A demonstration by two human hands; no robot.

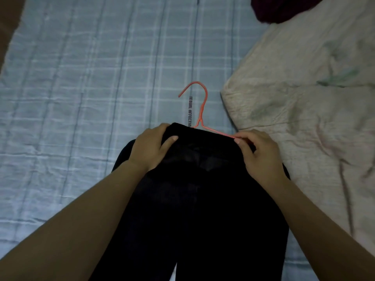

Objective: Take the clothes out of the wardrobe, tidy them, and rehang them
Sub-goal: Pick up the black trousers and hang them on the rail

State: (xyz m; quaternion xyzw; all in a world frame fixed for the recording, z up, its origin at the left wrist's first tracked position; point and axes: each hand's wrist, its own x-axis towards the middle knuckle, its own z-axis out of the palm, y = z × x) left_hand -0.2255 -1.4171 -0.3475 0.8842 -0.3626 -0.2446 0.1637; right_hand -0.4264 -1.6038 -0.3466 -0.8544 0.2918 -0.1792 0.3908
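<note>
A black garment (203,199) lies flat on the bed, stretching from the lower edge up to the middle. An orange wire hanger (200,110) sticks out of its top edge, hook pointing away from me; most of its frame is hidden under the cloth. My left hand (150,147) grips the garment's top left corner. My right hand (257,153) pinches the hanger's right arm together with the garment's top right edge.
The bed is covered by a pale blue checked sheet (91,88). A crumpled beige quilt (304,102) fills the right side. A dark maroon cloth (284,9) lies at the top right. A brown strip (8,23) shows at the far left.
</note>
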